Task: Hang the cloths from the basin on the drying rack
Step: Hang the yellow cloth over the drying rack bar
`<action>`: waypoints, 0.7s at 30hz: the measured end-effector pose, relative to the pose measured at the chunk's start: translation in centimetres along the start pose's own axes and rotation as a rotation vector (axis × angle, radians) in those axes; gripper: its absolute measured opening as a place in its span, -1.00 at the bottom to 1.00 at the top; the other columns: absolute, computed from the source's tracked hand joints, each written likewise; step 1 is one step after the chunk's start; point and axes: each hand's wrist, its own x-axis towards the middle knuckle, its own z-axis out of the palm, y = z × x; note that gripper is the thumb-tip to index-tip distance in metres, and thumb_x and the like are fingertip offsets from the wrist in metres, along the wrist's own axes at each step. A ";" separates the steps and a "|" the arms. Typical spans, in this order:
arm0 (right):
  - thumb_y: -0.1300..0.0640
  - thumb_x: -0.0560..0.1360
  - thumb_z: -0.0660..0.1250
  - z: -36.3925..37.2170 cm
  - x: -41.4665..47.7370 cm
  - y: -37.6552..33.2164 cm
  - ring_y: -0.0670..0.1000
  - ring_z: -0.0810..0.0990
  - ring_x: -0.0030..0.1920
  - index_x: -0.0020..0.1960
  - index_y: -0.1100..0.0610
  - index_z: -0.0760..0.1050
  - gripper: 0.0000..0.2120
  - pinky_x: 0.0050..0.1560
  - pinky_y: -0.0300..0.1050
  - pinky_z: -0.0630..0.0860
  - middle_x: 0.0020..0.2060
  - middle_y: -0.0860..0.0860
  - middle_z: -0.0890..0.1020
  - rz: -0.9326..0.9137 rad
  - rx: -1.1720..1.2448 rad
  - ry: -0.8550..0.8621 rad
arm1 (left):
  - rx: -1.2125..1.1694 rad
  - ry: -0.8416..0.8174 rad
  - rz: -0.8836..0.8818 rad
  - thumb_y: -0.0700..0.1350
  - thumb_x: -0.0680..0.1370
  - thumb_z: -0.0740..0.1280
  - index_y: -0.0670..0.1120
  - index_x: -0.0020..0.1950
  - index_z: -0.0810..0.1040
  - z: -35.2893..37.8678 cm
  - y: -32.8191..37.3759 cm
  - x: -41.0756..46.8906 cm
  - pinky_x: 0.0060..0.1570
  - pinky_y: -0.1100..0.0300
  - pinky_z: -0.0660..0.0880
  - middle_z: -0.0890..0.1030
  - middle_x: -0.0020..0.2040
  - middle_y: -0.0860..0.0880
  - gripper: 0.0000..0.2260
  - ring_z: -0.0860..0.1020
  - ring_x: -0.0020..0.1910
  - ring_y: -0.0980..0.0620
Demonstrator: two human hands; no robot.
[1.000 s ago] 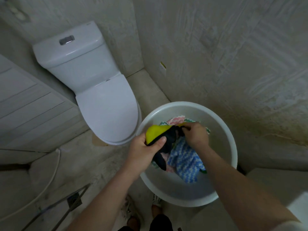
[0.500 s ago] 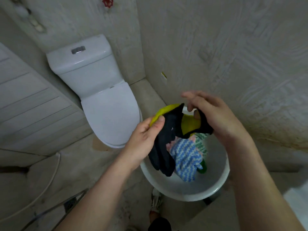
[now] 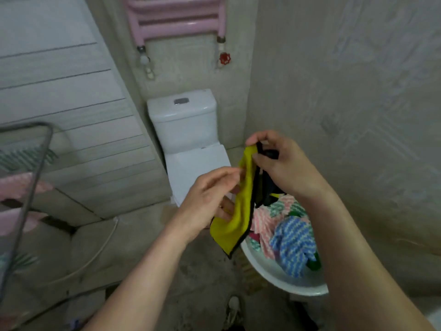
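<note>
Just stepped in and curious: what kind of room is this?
Most likely a bathroom, doubling as a laundry spot: there is a white toilet, a pink pipe radiator mounted above it, and a basin of cloths nearby.

Dim, flat light; soft motion blur, wide-angle edge distortion.

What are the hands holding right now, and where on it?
One yellow cloth with black trim, in both hands: the right hand pinches its top end, the left hand holds it around the middle.
</note>
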 end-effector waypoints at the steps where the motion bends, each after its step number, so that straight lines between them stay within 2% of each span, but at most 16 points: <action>1: 0.37 0.52 0.27 0.7 -0.2 -0.9 0.01 0.60 -0.21 -0.01 -0.02 0.49 -0.72 -0.09 -0.15 0.50 -0.19 0.08 0.62 -0.020 0.033 -0.061 | -0.019 0.084 -0.002 -0.07 0.59 0.25 0.02 0.03 0.59 -0.9 0.0 -1.0 -0.47 0.21 0.47 0.58 -0.18 -0.04 -0.87 0.52 -0.42 0.03; 3: 0.36 0.52 0.28 2.1 -0.4 -2.7 0.04 0.58 -0.19 0.07 -0.02 0.49 -0.70 -0.11 -0.11 0.50 -0.19 0.08 0.61 0.014 0.161 -0.224 | 0.023 0.265 0.082 -0.10 0.58 0.28 0.05 0.06 0.54 -3.0 -0.2 -2.5 -0.46 0.17 0.51 0.57 -0.10 -0.04 -0.89 0.53 -0.37 0.06; 4: 0.36 0.52 0.29 3.0 -0.5 -3.6 0.03 0.60 -0.18 0.13 0.00 0.50 -0.68 -0.13 -0.14 0.53 -0.19 0.07 0.62 0.051 0.218 -0.336 | 0.074 0.307 0.131 -0.12 0.56 0.31 0.09 0.11 0.52 -4.1 -0.3 -3.2 -0.37 0.20 0.53 0.56 -0.03 0.00 -0.83 0.54 -0.27 0.11; 6: 0.38 0.52 0.26 5.3 -0.4 -5.2 0.02 0.63 -0.12 0.23 0.07 0.49 -0.65 -0.08 -0.16 0.58 -0.10 0.12 0.65 0.086 0.222 -0.589 | 0.147 0.278 0.179 -0.13 0.51 0.37 0.09 0.15 0.51 -6.4 -0.2 -4.8 -0.08 0.25 0.52 0.57 0.05 0.03 -0.75 0.53 -0.08 0.15; 7: 0.39 0.53 0.25 6.1 -0.2 -5.7 0.02 0.64 -0.07 0.23 0.10 0.50 -0.66 0.00 -0.13 0.59 -0.05 0.14 0.66 0.079 0.185 -0.684 | 0.154 0.251 0.169 -0.15 0.48 0.37 0.04 0.08 0.54 -7.0 -0.1 -5.2 -0.03 0.24 0.49 0.59 -0.01 0.00 -0.80 0.54 -0.09 0.16; 9: 0.38 0.54 0.24 8.6 0.0 -6.8 0.02 0.64 -0.02 0.16 0.12 0.55 -0.72 0.10 -0.08 0.55 -0.01 0.13 0.67 0.002 0.033 -0.774 | 0.147 0.315 0.147 -0.24 0.48 0.38 -0.04 -0.14 0.52 -8.9 -0.5 -6.9 -0.19 0.21 0.44 0.57 -0.23 -0.03 -0.89 0.50 -0.29 0.19; 11: 0.34 0.55 0.24 11.3 0.1 -7.7 0.02 0.64 0.00 0.09 0.13 0.61 -0.77 0.10 -0.03 0.54 -0.03 0.07 0.69 -0.159 -0.235 -0.715 | 0.132 0.448 0.134 -0.26 0.47 0.41 -0.07 -0.21 0.47 -11.0 -1.3 -9.0 -0.25 0.19 0.38 0.54 -0.29 -0.08 -0.84 0.47 -0.34 0.10; 13: 0.29 0.54 0.23 13.8 0.1 -7.9 0.08 0.61 0.05 0.03 0.08 0.63 -0.76 0.11 0.00 0.53 -0.03 0.05 0.68 -0.352 -0.529 -0.509 | 0.163 0.536 0.111 -0.15 0.43 0.45 -0.06 -0.21 0.47 -12.5 -1.9 -11.2 -0.25 0.15 0.37 0.54 -0.29 -0.13 -0.85 0.46 -0.32 0.02; 14: 0.28 0.53 0.22 15.1 -0.2 -8.1 0.10 0.59 0.07 0.02 0.03 0.63 -0.74 0.11 0.02 0.51 -0.02 0.04 0.67 -0.396 -0.588 -0.409 | 0.198 0.554 0.082 -0.10 0.43 0.45 -0.05 -0.21 0.47 -13.2 -2.4 -12.7 -0.28 0.15 0.36 0.53 -0.31 -0.11 -0.85 0.45 -0.34 0.03; 17: 0.22 0.55 0.18 17.8 -1.1 -8.8 0.06 0.53 -0.01 0.01 -0.05 0.60 -0.73 0.03 -0.02 0.49 -0.06 0.02 0.55 -0.430 -0.560 -0.264 | 0.275 0.506 -0.046 -0.03 0.50 0.40 -0.03 -0.21 0.55 -14.3 -3.6 -16.4 -0.34 0.17 0.35 0.51 -0.38 0.00 -0.87 0.44 -0.41 0.08; 19: 0.18 0.57 0.14 19.4 -1.8 -9.6 0.01 0.49 -0.18 0.03 -0.06 0.57 -0.73 -0.13 -0.10 0.44 -0.19 -0.03 0.46 -0.409 -0.562 -0.273 | 0.320 0.462 -0.132 0.02 0.50 0.39 -0.07 -0.13 0.62 -14.9 -4.3 -19.1 -0.25 0.15 0.46 0.64 -0.28 -0.04 -0.84 0.57 -0.32 0.06; 21: 0.23 0.56 0.11 21.0 -2.2 -10.6 -0.12 0.46 -0.41 -0.01 0.03 0.56 -0.74 -0.33 -0.24 0.39 -0.35 -0.06 0.50 -0.313 -0.417 -0.324 | 0.519 0.480 -0.202 0.13 0.48 0.37 -0.09 -0.09 0.62 -15.7 -5.2 -21.4 -0.24 0.13 0.48 0.67 -0.21 -0.07 -0.72 0.62 -0.26 0.03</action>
